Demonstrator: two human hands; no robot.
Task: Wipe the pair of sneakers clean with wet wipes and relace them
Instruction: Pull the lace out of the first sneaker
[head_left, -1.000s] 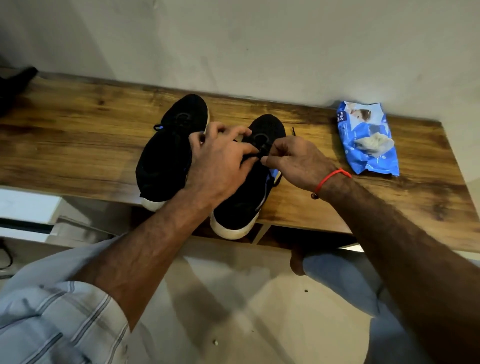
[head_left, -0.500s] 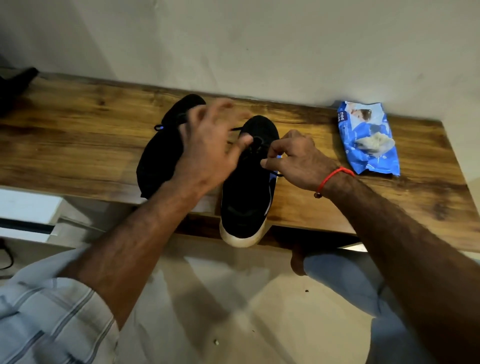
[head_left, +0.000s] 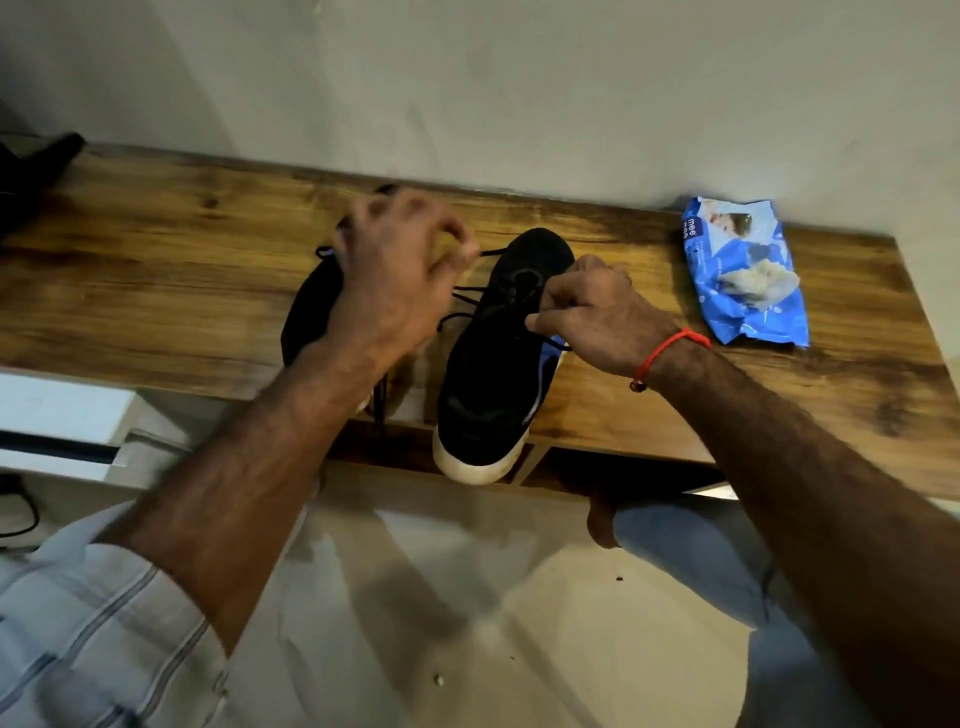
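Note:
Two black sneakers with white soles lie on a wooden bench (head_left: 156, 291). The right sneaker (head_left: 493, 374) points its toe over the front edge. The left sneaker (head_left: 306, 317) is mostly hidden behind my left arm. My left hand (head_left: 400, 270), blurred, pinches the black lace (head_left: 462, 301) and holds it stretched out to the left of the right sneaker. My right hand (head_left: 592, 312) pinches the lace at the eyelets on the right sneaker's top. A blue pack of wet wipes (head_left: 743, 270) lies at the bench's right, a wipe showing at its opening.
A pale wall runs directly behind the bench. A dark object (head_left: 31, 171) sits at the bench's far left end. Below are a light floor and my knee in light trousers (head_left: 691, 551). A white unit (head_left: 57, 421) stands at the left under the bench.
My left hand has lifted off the right sneaker and pulled the lace out to the upper left. The right sneaker has turned straighter and slid toward the front edge. The right hand stays at the eyelets.

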